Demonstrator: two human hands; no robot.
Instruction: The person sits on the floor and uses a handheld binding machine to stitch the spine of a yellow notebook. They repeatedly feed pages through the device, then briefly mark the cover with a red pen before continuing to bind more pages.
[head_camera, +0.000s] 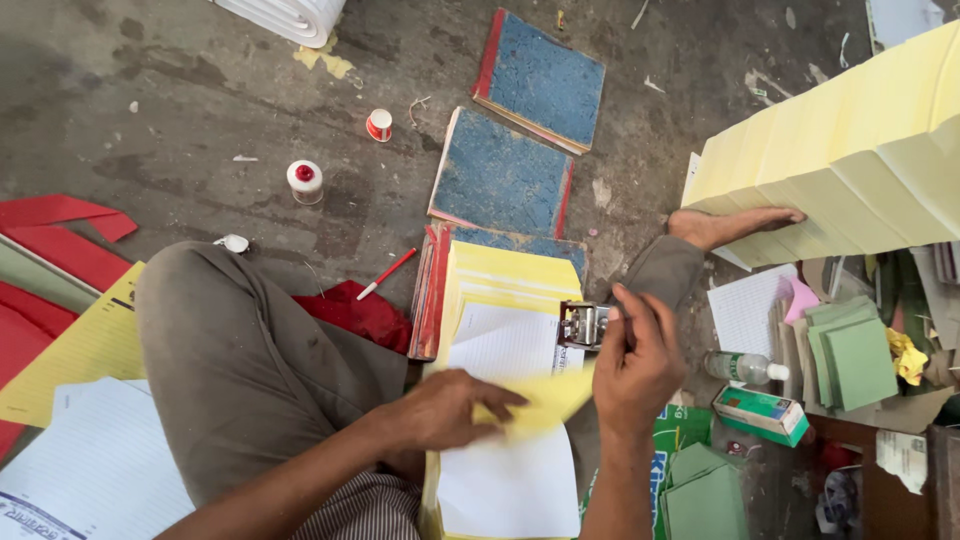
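Note:
I sit on the floor with an open book of yellow and white leaves (505, 345) in front of me. My left hand (445, 410) lifts a yellow leaf (545, 400) across the white ruled page (510, 470). My right hand (640, 365) grips a small metal stamping machine (585, 325) at the page's right edge. The book rests on a red and blue cover (432, 290).
Two blue covered books (500, 180) (540, 80) lie ahead on the concrete floor. A tall stack of yellow paper (850, 150) stands at right over my foot (730, 225). A red pen (385, 275), two small pots (305, 182), a bottle (745, 368), a green box (765, 412) and green cards (850, 360) lie about.

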